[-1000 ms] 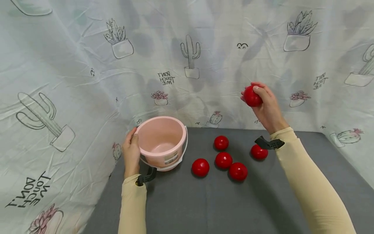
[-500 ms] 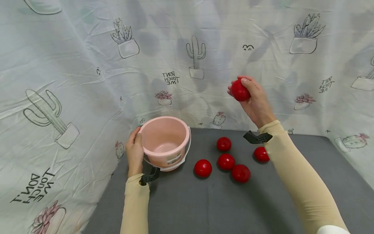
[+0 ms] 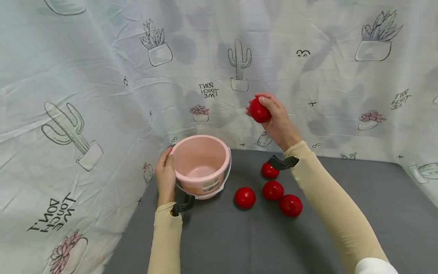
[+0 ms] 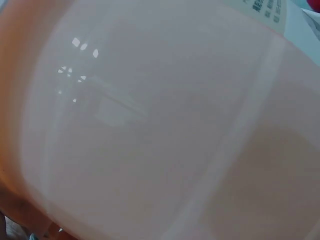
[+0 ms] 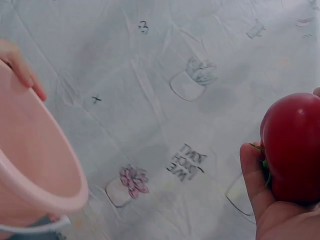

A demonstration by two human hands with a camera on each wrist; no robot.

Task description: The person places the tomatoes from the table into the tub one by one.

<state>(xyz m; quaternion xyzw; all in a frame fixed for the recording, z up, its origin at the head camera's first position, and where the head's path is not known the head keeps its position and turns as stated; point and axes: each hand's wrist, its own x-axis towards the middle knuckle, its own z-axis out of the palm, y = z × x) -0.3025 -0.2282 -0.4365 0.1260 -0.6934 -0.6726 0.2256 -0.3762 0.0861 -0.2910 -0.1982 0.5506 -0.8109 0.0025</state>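
Observation:
A red tomato (image 3: 259,110) is held up in my right hand (image 3: 278,123), thumb on its near side and fingers behind. Its green stem (image 5: 266,165) shows in the right wrist view. To the left, my left hand (image 3: 165,173) grips the side of a pink bucket (image 3: 219,171), which has a white handle and a label. Fingertips lie over the bucket's rim in the right wrist view. The bucket wall (image 4: 150,135) fills most of the left wrist view. No tomato shows inside the bucket. The held tomato is above and right of it, apart from the rim.
Several more tomatoes lie on the dark grey table, among them a left one (image 3: 245,198), a front one (image 3: 291,206) and a back one (image 3: 269,170) partly behind the wristband. A white curtain (image 3: 205,57) with cactus drawings closes off the back and left.
My right hand has carried its tomato leftward, closer to the bucket. The left hand keeps its grip on the bucket. The whole scene has shifted slightly right in view.

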